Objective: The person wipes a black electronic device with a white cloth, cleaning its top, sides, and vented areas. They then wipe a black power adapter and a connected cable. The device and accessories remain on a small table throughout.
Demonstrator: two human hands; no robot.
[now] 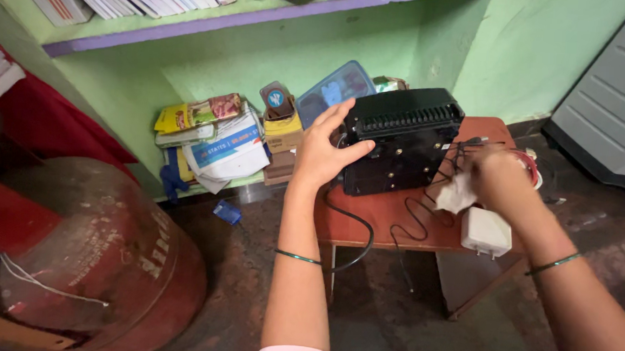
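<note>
Black boxy device (402,141) at the back left corner of a small red table (395,218), left hand (324,151) spread flat against its side, right hand (498,180) – blurred – pinching a white cloth (455,196) just beside it, white adapter (486,232) at the table's front edge, red gas cylinder (91,250) on the floor – well apart.

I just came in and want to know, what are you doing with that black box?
A person's left hand rests against the side of a black box-shaped device standing on a small red table. The right hand, blurred, holds a white cloth beside it. Black cables and a white adapter lie on the table.
</note>
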